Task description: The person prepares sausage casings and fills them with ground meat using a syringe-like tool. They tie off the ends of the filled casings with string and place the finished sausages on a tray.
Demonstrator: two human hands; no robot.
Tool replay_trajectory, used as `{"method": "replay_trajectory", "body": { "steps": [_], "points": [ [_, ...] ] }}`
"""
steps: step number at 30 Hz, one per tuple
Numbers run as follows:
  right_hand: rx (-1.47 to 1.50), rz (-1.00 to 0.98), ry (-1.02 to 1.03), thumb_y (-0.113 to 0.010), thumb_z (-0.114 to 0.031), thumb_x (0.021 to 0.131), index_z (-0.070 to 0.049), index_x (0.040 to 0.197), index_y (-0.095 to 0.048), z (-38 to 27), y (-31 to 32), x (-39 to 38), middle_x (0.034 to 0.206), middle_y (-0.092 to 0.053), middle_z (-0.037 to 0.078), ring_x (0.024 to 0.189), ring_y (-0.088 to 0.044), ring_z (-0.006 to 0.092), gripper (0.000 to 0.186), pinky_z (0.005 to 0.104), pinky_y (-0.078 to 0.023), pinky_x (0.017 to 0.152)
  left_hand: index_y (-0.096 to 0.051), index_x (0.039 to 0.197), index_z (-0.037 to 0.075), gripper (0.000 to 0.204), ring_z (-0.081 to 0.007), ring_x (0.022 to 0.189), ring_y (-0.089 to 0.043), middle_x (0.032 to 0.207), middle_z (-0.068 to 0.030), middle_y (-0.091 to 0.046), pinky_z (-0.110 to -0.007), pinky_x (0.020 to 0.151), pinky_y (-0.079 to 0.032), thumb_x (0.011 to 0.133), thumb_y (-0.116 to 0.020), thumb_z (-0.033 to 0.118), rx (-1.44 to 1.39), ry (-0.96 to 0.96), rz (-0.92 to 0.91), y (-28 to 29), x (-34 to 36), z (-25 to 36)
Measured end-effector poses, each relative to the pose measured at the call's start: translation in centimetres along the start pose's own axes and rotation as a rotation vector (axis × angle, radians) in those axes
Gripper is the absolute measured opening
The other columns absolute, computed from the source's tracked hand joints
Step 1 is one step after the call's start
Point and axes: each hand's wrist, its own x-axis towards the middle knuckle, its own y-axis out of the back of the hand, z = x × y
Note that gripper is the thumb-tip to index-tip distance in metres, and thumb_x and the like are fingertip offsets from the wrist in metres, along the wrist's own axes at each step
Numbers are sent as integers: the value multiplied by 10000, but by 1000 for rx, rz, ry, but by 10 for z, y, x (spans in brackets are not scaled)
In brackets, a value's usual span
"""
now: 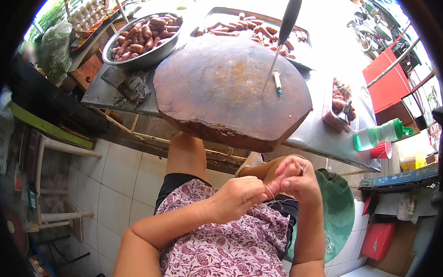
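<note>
Above my lap, my left hand (pixel 238 199) and my right hand (pixel 298 181) meet, both closed. Between them shows a short pink sausage (pixel 274 186), mostly covered by the fingers of my right hand, which grips it. A thin pale string (pixel 269 191) crosses the sausage's end beside my left hand, whose fingers pinch it. In front of me, a thick round wooden chopping block (pixel 208 89) rests on the metal table. A black-handled knife (pixel 288 23) stands upright with its tip in the block. Beside its blade lies a small syringe (pixel 277 82) with a blue needle hub.
A metal bowl (pixel 158 52) of sausages stands left of the block, near a grey rag (pixel 134 90). Behind is a tray (pixel 221 11) of more sausages. At right are a meat container (pixel 329 113) and a green-lidded bottle (pixel 380 135). A green stool (pixel 338 206) is beside me.
</note>
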Motion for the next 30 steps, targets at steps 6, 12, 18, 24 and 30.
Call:
{"method": "replay_trajectory", "body": {
  "steps": [6, 12, 18, 24, 30],
  "points": [
    [-61, 80, 177, -837, -124, 788, 0, 1379, -438, 66, -30, 17, 1141, -573, 62, 968, -622, 143, 724, 286, -537, 823, -579, 861, -19, 204, -180, 702, -526, 754, -88, -537, -328, 658, -446, 1006, -540, 118, -218, 337, 319, -6, -2, -10],
    [-125, -223, -183, -634, 58, 888, 16, 1277, -592, -8, -32, -48, 1041, -659, 82, 891, -618, 107, 394, 242, -499, 787, -576, 842, 10, 157, -344, 792, -596, 804, -144, -603, -458, 694, -455, 941, -577, 131, 427, 238, 284, 24, -2, -8],
    [-952, 216, 121, -649, 124, 760, 2, 1041, -716, -39, -13, -55, 989, -714, 128, 720, -671, 171, 313, 286, -535, 674, -552, 807, 37, 139, -305, 768, -590, 797, -122, -590, -425, 698, -458, 875, -641, 119, 657, 34, 195, 9, 12, 6],
    [-472, -280, 264, -678, 60, 789, 37, 883, -727, -45, 3, -65, 855, -717, 146, 797, -698, 237, 109, 325, -542, 704, -542, 783, 55, 163, -292, 745, -581, 773, -102, -571, -418, 678, -442, 862, -661, 135, 779, 8, 139, 20, 9, 1],
    [527, 259, 595, -603, -140, 975, -41, 997, -623, -5, 5, -33, 741, -591, 96, 722, -561, 213, 103, 379, -525, 734, -519, 753, 63, 174, -260, 711, -562, 747, -91, -544, -397, 650, -446, 815, -666, 133, 791, -120, 47, 10, 14, 2]
  ]
}}
